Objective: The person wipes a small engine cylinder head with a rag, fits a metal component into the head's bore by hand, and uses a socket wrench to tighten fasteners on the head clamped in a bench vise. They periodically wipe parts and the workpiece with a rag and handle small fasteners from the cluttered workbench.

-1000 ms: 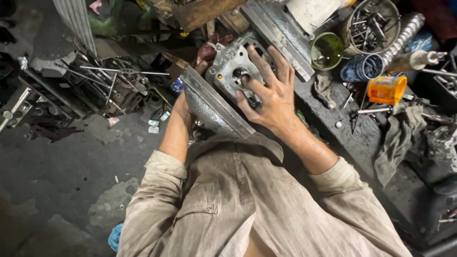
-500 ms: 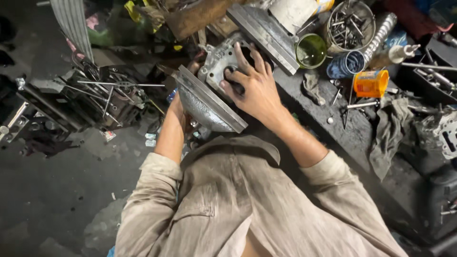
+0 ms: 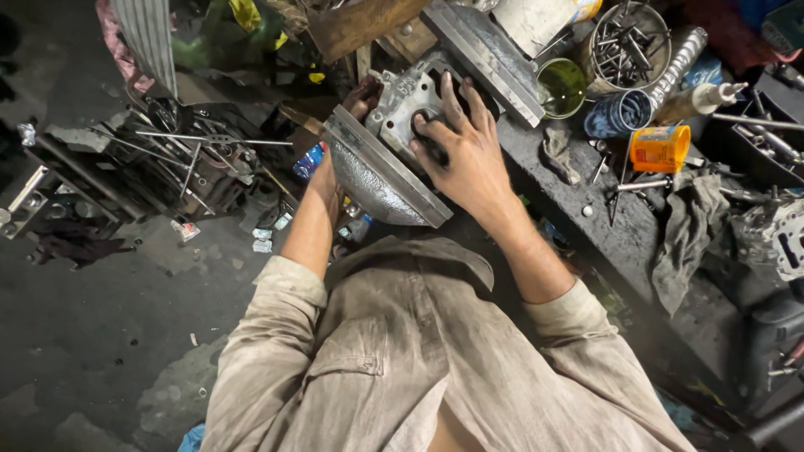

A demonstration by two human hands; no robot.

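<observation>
The right hand (image 3: 465, 155) lies flat on top of the grey cast-metal housing (image 3: 400, 105), its fingers (image 3: 446, 96) spread apart and pressing down rather than curled round anything. The left hand (image 3: 362, 96) reaches in from the far side — only dark fingertips show against the casting's edge, so I cannot tell whether they grip it or merely steady it. The housing sits at the near edge of the dark, oily surface (image 3: 620, 226), resting against a steel plate with a dimpled, rounded underside (image 3: 377, 180) that juts out past that edge above the floor (image 3: 100, 335).

Near to the right stand a green-lined cup (image 3: 561, 86), a tin of nails and bolts (image 3: 624, 46), an orange container (image 3: 660, 148) and a grey rag (image 3: 687, 230); loose rods and scrap (image 3: 167, 159) lie on the floor to the left.

The risk, as I judge it — the casting is held by palm pressure alone on a greasy part at the edge, so a slip could tip it and the plate onto the scrap below, or pinch the left fingertips.
</observation>
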